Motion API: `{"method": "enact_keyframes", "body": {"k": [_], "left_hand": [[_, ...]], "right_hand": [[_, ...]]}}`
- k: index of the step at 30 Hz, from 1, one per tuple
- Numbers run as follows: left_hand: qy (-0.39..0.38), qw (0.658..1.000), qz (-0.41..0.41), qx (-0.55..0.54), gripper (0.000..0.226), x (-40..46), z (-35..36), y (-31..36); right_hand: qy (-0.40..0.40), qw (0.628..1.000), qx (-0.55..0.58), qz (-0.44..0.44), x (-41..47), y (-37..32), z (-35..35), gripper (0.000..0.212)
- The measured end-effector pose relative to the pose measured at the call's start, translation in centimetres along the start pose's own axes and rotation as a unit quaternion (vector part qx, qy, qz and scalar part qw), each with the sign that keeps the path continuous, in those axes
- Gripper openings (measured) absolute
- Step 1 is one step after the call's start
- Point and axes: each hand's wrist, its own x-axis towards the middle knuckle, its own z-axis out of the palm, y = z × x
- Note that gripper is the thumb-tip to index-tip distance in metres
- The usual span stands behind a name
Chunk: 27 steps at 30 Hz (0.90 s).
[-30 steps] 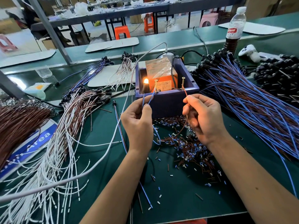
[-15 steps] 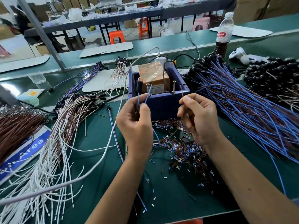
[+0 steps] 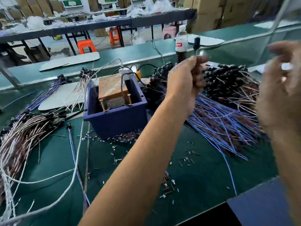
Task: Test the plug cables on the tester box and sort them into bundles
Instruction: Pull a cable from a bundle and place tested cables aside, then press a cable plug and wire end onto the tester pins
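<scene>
The tester box (image 3: 114, 121) is a dark blue tub holding a brown taped block and two brass posts; it stands at the centre of the green mat. My left hand (image 3: 184, 79) is raised to the right of the box, above the cable piles. It grips a plug cable (image 3: 197, 44) whose black plug sticks up out of the fist. My right hand (image 3: 280, 88) is lifted at the far right and is badly blurred, so its fingers cannot be read. A heap of blue and brown cables (image 3: 219, 126) lies under both hands.
A pile of black plugs (image 3: 228, 75) sits behind the blue heap. White and brown cables (image 3: 21, 137) fan out at the left, with smaller bundles (image 3: 48, 93) at the back left. A bottle (image 3: 180, 44) stands behind. Cut insulation scraps (image 3: 169, 181) litter the mat.
Both hands have left the tester's posts and risen to the right, the left carrying the cable. The lamp in the box, lit a second ago, is dark. The view has swung right.
</scene>
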Motion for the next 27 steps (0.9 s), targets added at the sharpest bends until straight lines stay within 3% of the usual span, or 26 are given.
{"method": "enact_keyframes", "body": {"k": [2, 4, 7, 9, 12, 15, 17, 19, 21, 24, 26, 27], "left_hand": [[-0.051, 0.989, -0.041, -0.133, 0.031, 1.0, 2.1, 0.6], [-0.061, 0.97, -0.053, -0.23, 0.023, 2.0, 3.7, 1.2], [-0.044, 0.958, -0.051, -0.279, 0.028, 3.6, 4.4, 2.0], [-0.011, 0.982, -0.024, -0.185, 0.02, 4.5, 4.0, 2.0], [0.087, 0.995, 0.053, -0.017, 0.015, 5.8, 2.7, 1.4], [0.187, 0.96, 0.11, 0.18, 0.016, 7.9, 0.6, 0.4], [0.221, 0.926, 0.078, 0.295, 0.023, 8.8, -0.7, -0.7], [0.213, 0.909, 0.019, 0.357, 0.031, 9.2, -1.7, -1.8], [0.176, 0.888, -0.005, 0.425, 0.031, 8.9, -2.6, -2.7], [0.105, 0.848, 0.014, 0.519, 0.036, 6.7, -3.5, -2.9], [0.016, 0.862, -0.016, 0.507, 0.035, 4.0, -4.2, -2.4], [-0.049, 0.859, -0.048, 0.508, 0.033, 2.3, -4.7, -2.0]], "right_hand": [[-0.139, 0.987, 0.007, -0.081, -0.7, -2.9, -0.2, 0.035], [-0.271, 0.961, 0.015, -0.059, -0.8, -3.7, -0.1, 0.04], [-0.218, 0.974, 0.058, -0.028, 0.1, -2.8, -1.1, 0.04], [-0.169, 0.984, 0.049, -0.029, 1.0, -2.3, -2.0, 0.041], [-0.14, 0.984, -0.091, -0.06, 2.4, -1.3, -2.2, 0.037], [-0.152, 0.967, -0.196, -0.056, 1.9, -0.3, 0.1, 0.03], [-0.265, 0.92, -0.288, -0.027, 0.6, 0.6, 2.8, 0.047], [-0.417, 0.842, -0.341, 0.022, -1.1, 1.5, 5.3, 0.078], [-0.474, 0.816, -0.328, 0.056, -2.2, 2.7, 7.0, 0.099], [-0.445, 0.836, -0.317, 0.052, -2.4, 3.4, 7.4, 0.103], [-0.377, 0.87, -0.317, 0.022, -2.5, 2.5, 7.1, 0.093], [-0.316, 0.905, -0.285, -0.007, -2.7, 1.7, 6.9, 0.079]]}}
